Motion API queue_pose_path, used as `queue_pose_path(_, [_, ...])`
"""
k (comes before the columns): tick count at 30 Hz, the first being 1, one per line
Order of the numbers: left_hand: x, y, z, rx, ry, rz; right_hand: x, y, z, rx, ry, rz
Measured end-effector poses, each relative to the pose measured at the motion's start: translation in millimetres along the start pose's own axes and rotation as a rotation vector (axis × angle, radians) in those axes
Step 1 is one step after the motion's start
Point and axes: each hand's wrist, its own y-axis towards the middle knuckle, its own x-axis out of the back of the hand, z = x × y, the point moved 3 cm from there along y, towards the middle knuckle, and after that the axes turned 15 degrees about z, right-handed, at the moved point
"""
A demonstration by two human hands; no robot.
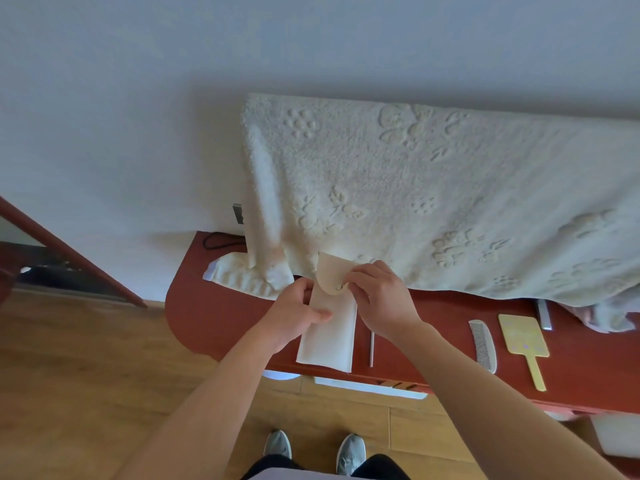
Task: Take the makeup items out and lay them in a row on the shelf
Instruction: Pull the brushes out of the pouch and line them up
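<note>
The left grip (pixel 298 317) holds the white pouch (pixel 329 344) on the shelf (pixel 433 334), left of the comb (pixel 483 344), and the right grip (pixel 381 299) pinches its flap (pixel 330 271) up, so next comes reaching inside, I think.

On the shelf (pixel 214 317), a stick (pixel 372 348) lies just right of the pouch (pixel 329 344), then comb (pixel 482 346), then mirror (pixel 523 341).
</note>
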Motion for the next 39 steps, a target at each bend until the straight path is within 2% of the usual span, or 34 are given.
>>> queue_pose_path(5, [-3, -4, 2, 0.046, 0.122, 0.005, 11, 5, -3, -0.117, 0.063, -0.077])
queue_pose_path(11, [-9, -10, 7, 0.027, 0.13, 0.012, 27, 17, -5, -0.148, 0.053, -0.116])
queue_pose_path(21, [-4, -25, 10, -0.039, 0.107, 0.085, 32, 42, -24, -0.325, 0.092, -0.122])
queue_pose_path(29, [1, -26, 15, -0.027, 0.07, 0.111, 23, 46, -23, -0.359, 0.105, -0.068])
queue_pose_path(39, [1, -16, 17, -0.007, 0.083, 0.095, 29, 35, -20, -0.343, 0.121, -0.134])
